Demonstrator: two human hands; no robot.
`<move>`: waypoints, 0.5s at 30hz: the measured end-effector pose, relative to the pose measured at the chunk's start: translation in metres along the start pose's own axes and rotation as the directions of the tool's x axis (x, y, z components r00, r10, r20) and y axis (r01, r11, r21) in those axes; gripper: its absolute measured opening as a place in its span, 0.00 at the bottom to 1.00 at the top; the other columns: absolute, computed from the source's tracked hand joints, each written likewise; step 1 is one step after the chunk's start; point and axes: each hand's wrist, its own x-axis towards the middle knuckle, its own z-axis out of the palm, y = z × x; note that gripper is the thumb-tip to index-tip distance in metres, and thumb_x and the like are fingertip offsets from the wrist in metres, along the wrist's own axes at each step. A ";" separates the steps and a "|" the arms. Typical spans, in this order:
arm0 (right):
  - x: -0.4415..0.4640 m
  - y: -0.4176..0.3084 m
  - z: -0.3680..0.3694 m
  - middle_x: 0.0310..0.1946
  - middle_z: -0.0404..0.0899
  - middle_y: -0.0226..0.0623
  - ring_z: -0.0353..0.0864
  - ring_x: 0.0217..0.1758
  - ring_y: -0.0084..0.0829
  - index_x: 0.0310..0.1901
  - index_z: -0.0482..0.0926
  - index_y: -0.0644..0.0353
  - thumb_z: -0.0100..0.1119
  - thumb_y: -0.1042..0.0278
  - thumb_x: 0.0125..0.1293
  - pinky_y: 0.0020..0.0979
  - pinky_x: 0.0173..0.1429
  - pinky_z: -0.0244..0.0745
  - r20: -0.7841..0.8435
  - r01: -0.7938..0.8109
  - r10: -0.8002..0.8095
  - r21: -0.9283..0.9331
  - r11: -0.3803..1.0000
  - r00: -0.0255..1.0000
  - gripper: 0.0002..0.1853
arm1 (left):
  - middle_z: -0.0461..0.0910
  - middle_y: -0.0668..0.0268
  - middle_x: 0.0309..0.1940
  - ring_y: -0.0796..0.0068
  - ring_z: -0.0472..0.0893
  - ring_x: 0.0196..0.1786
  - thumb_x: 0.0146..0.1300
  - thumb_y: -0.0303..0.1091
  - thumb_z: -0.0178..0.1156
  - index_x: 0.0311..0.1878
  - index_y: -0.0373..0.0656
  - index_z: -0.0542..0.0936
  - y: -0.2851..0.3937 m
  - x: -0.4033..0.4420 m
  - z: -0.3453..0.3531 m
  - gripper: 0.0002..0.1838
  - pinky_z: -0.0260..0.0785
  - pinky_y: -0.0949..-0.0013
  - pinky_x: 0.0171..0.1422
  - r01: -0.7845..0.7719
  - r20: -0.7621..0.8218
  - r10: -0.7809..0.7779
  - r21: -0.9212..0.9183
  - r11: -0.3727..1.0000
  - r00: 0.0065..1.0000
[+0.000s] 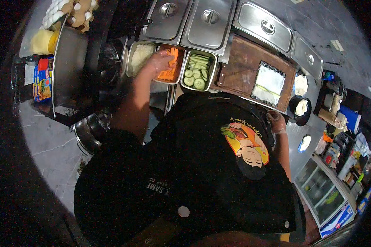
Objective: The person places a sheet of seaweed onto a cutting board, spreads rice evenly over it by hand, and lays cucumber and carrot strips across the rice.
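My left hand (160, 61), in a clear plastic glove, reaches into a metal pan of carrot sticks (167, 75). Its fingers are closed around some of the sticks. To the left stands a pan of pale shredded food (140, 59); to the right, a pan of cucumber slices and strips (198, 71). My right hand (277, 121), also gloved, is low beside the cutting board's near right corner, fingers curled; what they hold, if anything, is hidden. On the wooden cutting board (239, 61) lies a nori sheet (272, 80) covered with white rice, with a green strip across it.
Lidded steel pans (208, 24) line the back of the counter. Right of the board are a black bowl of white food (301, 108) and small plates. Egg trays (84, 14) and a metal pot (92, 131) are at left; a glass-door fridge (323, 185) stands at lower right.
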 end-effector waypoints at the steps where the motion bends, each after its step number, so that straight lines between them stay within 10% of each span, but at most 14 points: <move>1: 0.002 0.000 0.001 0.54 0.96 0.45 0.95 0.55 0.36 0.62 0.90 0.66 0.75 0.56 0.80 0.37 0.63 0.86 -0.003 0.006 -0.006 -0.003 1.000 1.000 0.21 | 0.89 0.60 0.61 0.61 0.92 0.50 0.82 0.41 0.71 0.72 0.44 0.81 0.003 -0.004 0.000 0.22 0.89 0.63 0.56 0.000 -0.001 0.000 0.001 1.000 1.000; 10: 0.010 -0.015 -0.001 0.57 0.95 0.51 0.95 0.61 0.46 0.63 0.90 0.63 0.72 0.53 0.81 0.43 0.68 0.85 0.059 0.006 0.000 -0.106 0.994 0.998 0.22 | 0.84 0.62 0.58 0.57 0.93 0.50 0.80 0.37 0.70 0.69 0.40 0.80 0.006 -0.019 -0.001 0.21 0.91 0.61 0.54 -0.002 -0.050 -0.003 -0.096 0.995 0.999; 15: 0.015 -0.008 0.006 0.54 0.95 0.48 0.95 0.56 0.40 0.62 0.90 0.64 0.73 0.55 0.81 0.39 0.62 0.86 0.043 -0.016 0.015 0.013 1.000 0.999 0.20 | 0.84 0.67 0.45 0.71 0.86 0.38 0.81 0.39 0.70 0.62 0.44 0.81 0.014 -0.024 0.003 0.15 0.89 0.65 0.49 0.067 -0.125 -0.073 -0.054 0.996 0.989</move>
